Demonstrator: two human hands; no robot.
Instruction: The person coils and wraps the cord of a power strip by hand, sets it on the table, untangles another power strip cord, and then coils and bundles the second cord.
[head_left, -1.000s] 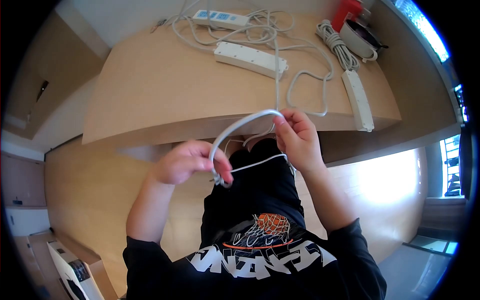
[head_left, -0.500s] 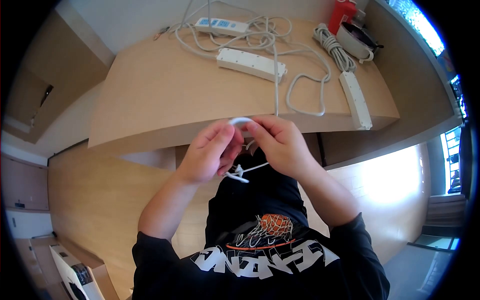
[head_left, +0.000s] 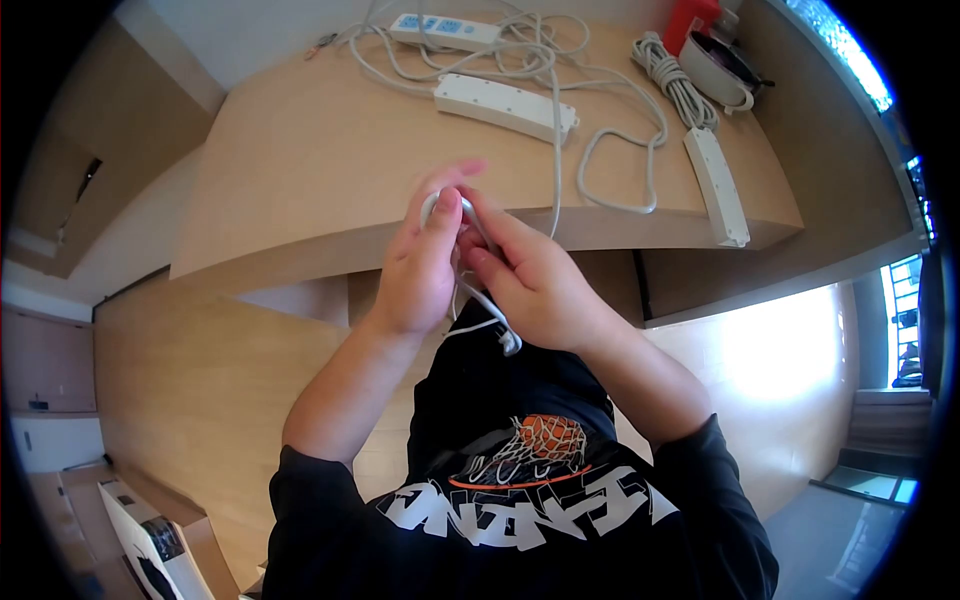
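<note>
On my feed, the left hand (head_left: 418, 275) was partly open, its thumb pressing a bent cord (head_left: 427, 210) at the table's (head_left: 300, 160) near edge. Beyond, around two white strips (head_left: 505, 106), a tangle (head_left: 540, 62) lay loose, ungathered. What looked like a plug (head_left: 510, 343) hung below the right hand (head_left: 545, 300), which I saw pinching the same cord narrowly. Far right, one bundle (head_left: 675, 80) was already neatly gathered.
</note>
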